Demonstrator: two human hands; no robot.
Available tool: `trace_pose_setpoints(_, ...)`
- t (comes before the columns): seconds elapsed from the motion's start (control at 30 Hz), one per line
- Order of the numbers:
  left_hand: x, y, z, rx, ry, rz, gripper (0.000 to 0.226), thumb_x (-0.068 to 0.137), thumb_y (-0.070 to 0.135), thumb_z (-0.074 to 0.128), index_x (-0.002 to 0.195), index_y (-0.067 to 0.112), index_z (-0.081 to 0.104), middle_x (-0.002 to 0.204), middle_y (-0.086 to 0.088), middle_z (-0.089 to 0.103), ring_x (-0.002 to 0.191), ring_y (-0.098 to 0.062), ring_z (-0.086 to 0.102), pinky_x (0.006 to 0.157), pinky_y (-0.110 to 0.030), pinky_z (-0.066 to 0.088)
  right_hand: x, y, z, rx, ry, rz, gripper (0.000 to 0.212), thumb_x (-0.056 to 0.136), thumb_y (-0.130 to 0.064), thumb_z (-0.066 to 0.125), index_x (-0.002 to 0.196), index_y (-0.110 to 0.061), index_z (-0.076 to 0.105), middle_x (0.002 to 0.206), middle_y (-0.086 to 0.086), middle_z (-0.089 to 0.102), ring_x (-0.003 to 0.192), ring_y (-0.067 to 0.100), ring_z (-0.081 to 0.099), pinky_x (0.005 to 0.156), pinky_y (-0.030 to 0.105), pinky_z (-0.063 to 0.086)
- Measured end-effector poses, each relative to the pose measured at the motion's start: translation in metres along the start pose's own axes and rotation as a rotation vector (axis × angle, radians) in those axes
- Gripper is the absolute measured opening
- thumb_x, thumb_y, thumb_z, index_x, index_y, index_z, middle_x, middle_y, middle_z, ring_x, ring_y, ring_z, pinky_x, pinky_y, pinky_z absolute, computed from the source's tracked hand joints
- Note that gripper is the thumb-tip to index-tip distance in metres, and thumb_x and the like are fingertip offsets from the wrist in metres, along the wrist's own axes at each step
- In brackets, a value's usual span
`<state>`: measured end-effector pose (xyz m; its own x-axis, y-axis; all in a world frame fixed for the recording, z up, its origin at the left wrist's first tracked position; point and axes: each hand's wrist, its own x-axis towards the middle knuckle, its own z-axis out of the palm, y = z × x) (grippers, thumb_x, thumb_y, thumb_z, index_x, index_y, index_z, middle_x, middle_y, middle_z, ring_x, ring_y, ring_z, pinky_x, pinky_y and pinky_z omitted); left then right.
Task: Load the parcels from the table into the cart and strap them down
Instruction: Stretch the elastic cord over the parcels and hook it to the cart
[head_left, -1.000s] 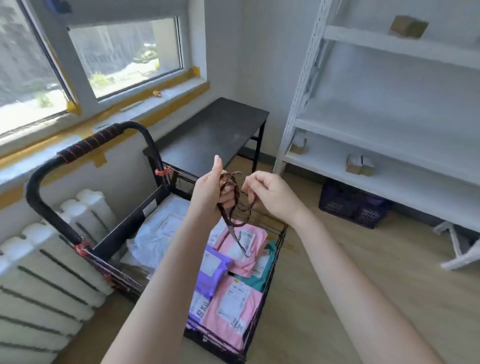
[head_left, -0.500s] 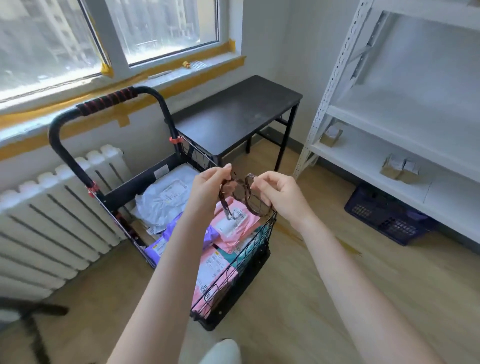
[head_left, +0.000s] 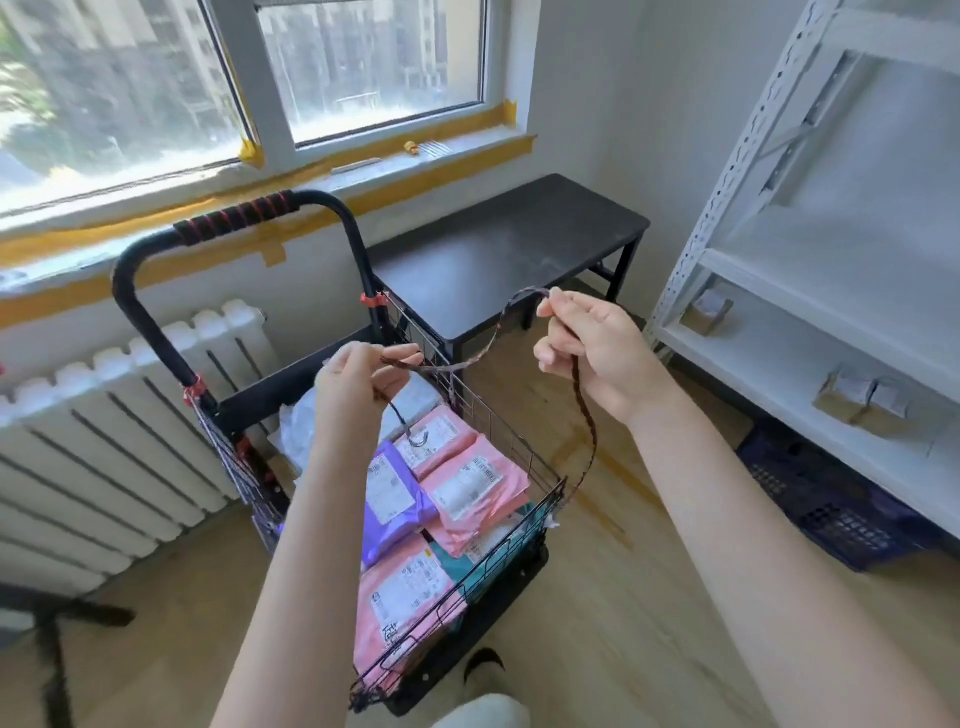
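Note:
A black wire cart (head_left: 524, 457) stands below my hands, its padded handle (head_left: 236, 217) toward the window. Inside lie pink parcels (head_left: 470, 483), a purple parcel (head_left: 389, 493) and a white parcel (head_left: 298, 426), with a teal one partly hidden under them. My left hand (head_left: 358, 384) pinches one part of a dark braided strap (head_left: 483, 345) above the cart; a metal hook (head_left: 418, 439) dangles below it. My right hand (head_left: 597, 348) grips the strap farther along, and the rest hangs down past the cart's right rim.
A black table (head_left: 498, 260) stands behind the cart under the window. A white radiator (head_left: 104, 415) lines the left wall. White shelving (head_left: 810, 332) with small cardboard boxes (head_left: 862, 397) fills the right, a dark blue crate (head_left: 836, 499) beneath it. A black stand's feet (head_left: 57, 618) lie lower left.
My hands have moved apart, drawing the bunched strap out into a long line. The view has shifted so the cart lies lower and more central.

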<state>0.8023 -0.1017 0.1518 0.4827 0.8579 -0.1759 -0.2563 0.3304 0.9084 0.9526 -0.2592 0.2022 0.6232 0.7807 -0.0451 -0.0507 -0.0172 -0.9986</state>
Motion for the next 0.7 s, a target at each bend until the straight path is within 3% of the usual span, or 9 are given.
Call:
trace_pose_setpoints(0.1,0.037,0.018,-0.011,-0.352,0.097,-0.055,0.026,0.094,0.002,0.034,0.071,0.01,0.043,0.052,0.0,0.057,0.066,-0.023,0.064,0.074,-0.035,0.057,0.031,-0.016,-0.021,-0.017,-0.07,0.01,0.028,0.103,-0.025,0.043,0.083,-0.014,0.06,0.051,-0.004,0.031,0.052,0.014,0.036,0.058,0.028,0.039)
trace_pose_setpoints(0.17,0.057,0.026,-0.018,-0.477,0.13,-0.042,0.03,0.098,0.01,0.035,0.068,0.015,0.036,0.048,0.004,0.042,0.052,-0.015,0.052,0.069,-0.032,0.055,0.051,-0.024,-0.038,-0.27,-0.182,-0.021,0.026,0.099,-0.025,0.052,0.077,-0.022,0.066,0.053,-0.005,0.037,0.054,0.013,0.036,0.06,0.026,0.041)
trace_pose_setpoints(0.27,0.081,0.036,-0.03,-0.442,0.189,0.045,0.033,0.1,0.018,0.036,0.068,0.021,0.03,0.05,0.007,0.028,0.044,-0.011,0.028,0.058,-0.023,0.039,0.079,-0.025,-0.059,-0.619,-0.269,-0.041,0.007,0.088,-0.019,0.069,0.088,-0.013,0.071,0.057,-0.014,0.053,0.058,0.003,0.05,0.065,0.017,0.045)
trace_pose_setpoints(0.4,0.111,0.044,-0.047,-0.162,0.287,0.141,0.032,0.099,0.024,0.037,0.068,0.024,0.028,0.051,0.01,0.024,0.046,-0.008,0.02,0.047,-0.021,0.02,0.128,-0.004,-0.095,-0.816,-0.327,0.092,0.013,0.089,-0.026,0.069,0.094,-0.015,0.073,0.054,-0.02,0.055,0.057,-0.003,0.051,0.062,0.012,0.042)
trace_pose_setpoints(0.5,0.126,0.044,-0.056,0.014,0.346,0.223,0.03,0.098,0.021,0.038,0.07,0.024,0.029,0.049,0.012,0.027,0.043,-0.006,0.022,0.043,-0.021,0.017,0.165,0.026,-0.123,-0.943,-0.394,0.235,0.01,0.088,-0.031,0.068,0.091,-0.025,0.075,0.086,-0.008,0.07,0.084,0.008,0.065,0.081,0.026,0.051)
trace_pose_setpoints(0.57,0.131,0.043,-0.061,0.261,0.388,0.303,0.028,0.1,0.022,0.04,0.073,0.025,0.032,0.054,0.012,0.034,0.043,-0.004,0.03,0.043,-0.02,0.023,0.187,0.049,-0.139,-1.064,-0.443,0.302,0.009,0.089,-0.029,0.066,0.088,-0.028,0.075,0.093,-0.003,0.072,0.093,0.014,0.067,0.088,0.034,0.053)
trace_pose_setpoints(0.63,0.135,0.039,-0.06,0.664,0.398,0.374,0.017,0.099,0.029,0.044,0.083,0.025,0.039,0.065,0.006,0.041,0.055,-0.011,0.042,0.055,-0.028,0.036,0.204,0.07,-0.15,-1.153,-0.479,0.361,0.013,0.091,-0.028,0.063,0.087,-0.03,0.075,0.088,-0.002,0.073,0.091,0.016,0.067,0.09,0.041,0.054)
trace_pose_setpoints(0.7,0.14,0.031,-0.051,0.957,0.337,0.367,0.013,0.098,0.032,0.049,0.096,0.02,0.044,0.073,0.001,0.049,0.071,-0.021,0.048,0.069,-0.035,0.04,0.218,0.088,-0.152,-1.132,-0.482,0.383,0.014,0.092,-0.027,0.063,0.084,-0.031,0.073,0.084,-0.005,0.071,0.084,0.008,0.067,0.083,0.034,0.056)
